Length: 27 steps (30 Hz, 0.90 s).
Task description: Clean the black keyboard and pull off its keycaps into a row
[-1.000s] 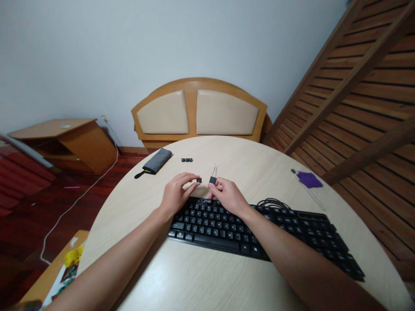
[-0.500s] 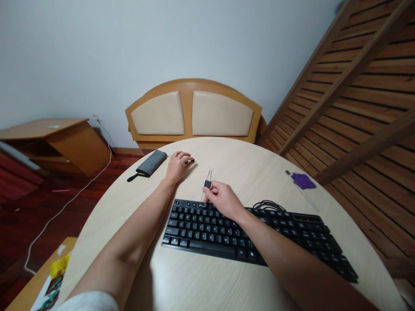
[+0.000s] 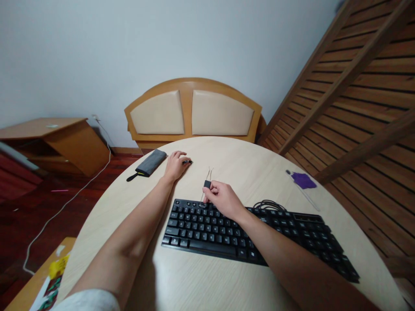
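Right hand (image 3: 223,198) pinches the black-handled thin-wire tool (image 3: 207,184) over the long black plastic keyboard (image 3: 212,249); best hold it steady and go light with left hand (image 3: 176,166), can't tell if gripping, at small black plastic keycaps (image 3: 187,162) on pale round table (image 3: 246,164).

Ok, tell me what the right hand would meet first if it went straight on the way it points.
Probably the left hand, near the wrist: the right hand, holding the wire tool, points across the tabletop toward it, though heights are hard to judge.
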Motion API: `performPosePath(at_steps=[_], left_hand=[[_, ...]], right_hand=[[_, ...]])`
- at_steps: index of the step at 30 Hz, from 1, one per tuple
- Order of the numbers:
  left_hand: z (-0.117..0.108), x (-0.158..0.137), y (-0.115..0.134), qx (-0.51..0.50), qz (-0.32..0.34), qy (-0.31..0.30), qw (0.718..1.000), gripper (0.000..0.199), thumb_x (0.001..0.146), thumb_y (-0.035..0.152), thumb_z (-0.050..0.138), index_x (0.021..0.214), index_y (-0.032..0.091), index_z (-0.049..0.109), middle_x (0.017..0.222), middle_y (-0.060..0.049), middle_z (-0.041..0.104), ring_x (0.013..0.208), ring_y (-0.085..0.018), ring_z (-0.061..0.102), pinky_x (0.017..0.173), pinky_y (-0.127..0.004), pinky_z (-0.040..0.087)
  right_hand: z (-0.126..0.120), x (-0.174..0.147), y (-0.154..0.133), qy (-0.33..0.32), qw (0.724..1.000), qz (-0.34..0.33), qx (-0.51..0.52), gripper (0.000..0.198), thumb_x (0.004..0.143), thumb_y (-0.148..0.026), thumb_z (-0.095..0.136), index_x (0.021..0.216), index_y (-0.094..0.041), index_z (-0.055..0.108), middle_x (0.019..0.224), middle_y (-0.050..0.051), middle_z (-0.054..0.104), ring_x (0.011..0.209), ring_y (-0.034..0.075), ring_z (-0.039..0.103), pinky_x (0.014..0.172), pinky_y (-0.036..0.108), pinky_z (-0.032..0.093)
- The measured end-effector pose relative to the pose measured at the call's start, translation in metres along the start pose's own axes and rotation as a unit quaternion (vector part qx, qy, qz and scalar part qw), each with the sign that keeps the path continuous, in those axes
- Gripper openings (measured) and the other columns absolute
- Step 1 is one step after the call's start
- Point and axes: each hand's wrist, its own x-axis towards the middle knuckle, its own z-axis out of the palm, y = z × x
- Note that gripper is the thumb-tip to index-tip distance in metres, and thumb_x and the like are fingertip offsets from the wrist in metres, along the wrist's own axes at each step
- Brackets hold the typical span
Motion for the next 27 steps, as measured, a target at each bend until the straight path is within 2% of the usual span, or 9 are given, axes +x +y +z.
performPosePath(at_steps=[19, 27], left_hand=[[0.0014, 0.0036, 0.0007, 0.005, -0.001, -0.021, 1.0, 0.019, 0.089, 0.028, 0.061, 0.101, 0.022, 0.074, 0.105, -0.009, 0.071, 0.111, -0.029, 0.052, 0.099, -0.041, 0.044], [0.0018, 0.0023, 0.0014, 0.008, -0.01, -0.024, 1.0, 0.021, 0.089, 0.028, 0.06, 0.103, 0.021, 0.073, 0.104, -0.01, 0.072, 0.115, -0.031, 0.05, 0.101, -0.042, 0.043]], right_hand=[[0.0003, 0.0014, -0.0009, 0.001, 1.0, -0.005, -0.009, 0.023, 0.092, -0.034, 0.056, 0.074, -0.019, 0.059, 0.07, 0.003, 0.073, 0.065, 0.016, 0.07, 0.063, 0.025, 0.05], [0.0002, 0.0008, 0.0009, 0.0, 1.0, -0.005, -0.008, 0.024, 0.093, -0.034, 0.055, 0.074, -0.019, 0.058, 0.07, 0.003, 0.073, 0.066, 0.016, 0.07, 0.064, 0.025, 0.051]])
